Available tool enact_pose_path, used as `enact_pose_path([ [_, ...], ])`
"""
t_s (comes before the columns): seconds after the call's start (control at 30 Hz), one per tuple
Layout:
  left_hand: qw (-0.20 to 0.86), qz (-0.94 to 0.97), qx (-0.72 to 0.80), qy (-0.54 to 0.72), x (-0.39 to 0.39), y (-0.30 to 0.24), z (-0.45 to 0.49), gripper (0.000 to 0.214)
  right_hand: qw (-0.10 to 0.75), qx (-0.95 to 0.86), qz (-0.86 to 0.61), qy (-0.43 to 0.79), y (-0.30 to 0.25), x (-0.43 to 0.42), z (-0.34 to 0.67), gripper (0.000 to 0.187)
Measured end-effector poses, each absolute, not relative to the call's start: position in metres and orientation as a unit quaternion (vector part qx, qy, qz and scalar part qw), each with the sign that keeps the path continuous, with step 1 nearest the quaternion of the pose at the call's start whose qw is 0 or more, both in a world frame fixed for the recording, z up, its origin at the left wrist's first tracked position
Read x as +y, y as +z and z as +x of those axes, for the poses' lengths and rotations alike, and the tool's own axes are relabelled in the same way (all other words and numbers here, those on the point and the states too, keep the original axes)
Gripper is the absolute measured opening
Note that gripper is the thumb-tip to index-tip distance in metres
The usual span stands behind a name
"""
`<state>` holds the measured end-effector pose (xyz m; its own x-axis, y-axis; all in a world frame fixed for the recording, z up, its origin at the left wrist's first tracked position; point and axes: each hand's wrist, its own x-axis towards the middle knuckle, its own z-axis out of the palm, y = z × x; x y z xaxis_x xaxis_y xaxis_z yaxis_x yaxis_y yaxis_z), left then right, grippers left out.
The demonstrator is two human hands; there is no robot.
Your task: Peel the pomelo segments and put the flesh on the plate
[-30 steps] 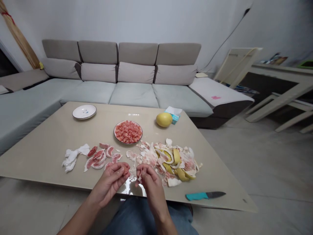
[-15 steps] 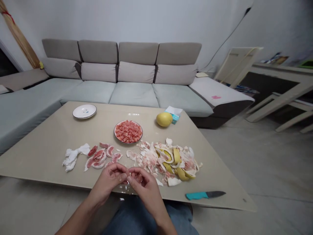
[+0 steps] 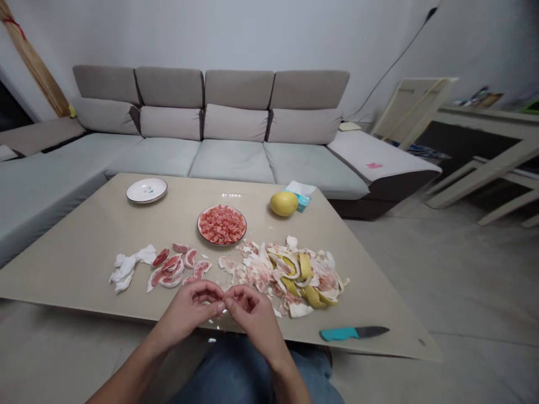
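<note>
My left hand [image 3: 191, 308] and my right hand [image 3: 250, 311] meet fingertip to fingertip over the near edge of the beige table [image 3: 84, 247]. Both have curled, pinching fingers; earlier they held a pink pomelo piece, which the fingers now hide. Just beyond the left hand lie several pink pomelo segments [image 3: 172, 268]. Beyond the right hand spreads a heap of white and yellow peel scraps [image 3: 290, 272]. A plate of peeled pink flesh [image 3: 222, 225] stands further back in the middle.
A teal-handled knife [image 3: 353, 333] lies at the table's near right edge. Crumpled tissue [image 3: 128, 266] lies left of the segments. An empty white plate [image 3: 146, 190], a whole yellow pomelo [image 3: 283, 203] and a tissue pack [image 3: 300, 196] stand at the back. A grey sofa [image 3: 210, 146] runs behind.
My hands, apart a second ago, have come together and drawn slightly toward me. The pink piece seen in the left hand's fingers is now covered.
</note>
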<state>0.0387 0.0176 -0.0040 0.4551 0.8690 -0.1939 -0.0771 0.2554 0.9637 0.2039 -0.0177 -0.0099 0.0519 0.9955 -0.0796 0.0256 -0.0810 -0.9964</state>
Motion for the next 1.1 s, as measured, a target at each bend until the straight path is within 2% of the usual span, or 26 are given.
enact_pose_path([
  [0.3,0.775,0.390,0.372,0.331,0.018,-0.004,0.040,0.018,0.528,-0.318,-0.371,0.694,-0.031,-0.011,0.203,0.035],
  [0.47,0.779,0.334,0.360,0.391,0.013,-0.008,0.046,0.015,0.584,-0.312,-0.364,0.655,-0.032,-0.014,0.197,0.031],
  [0.67,0.711,0.384,0.365,0.463,0.011,-0.011,0.048,0.022,0.546,-0.399,-0.482,0.557,-0.024,-0.019,0.196,0.030],
  [0.8,0.704,0.384,0.373,0.467,0.010,-0.010,0.049,0.019,0.550,-0.418,-0.501,0.521,-0.019,-0.021,0.195,0.028],
  [1.1,0.777,0.302,0.340,0.435,0.013,-0.008,0.042,0.015,0.592,-0.326,-0.400,0.620,-0.031,-0.022,0.202,0.028],
])
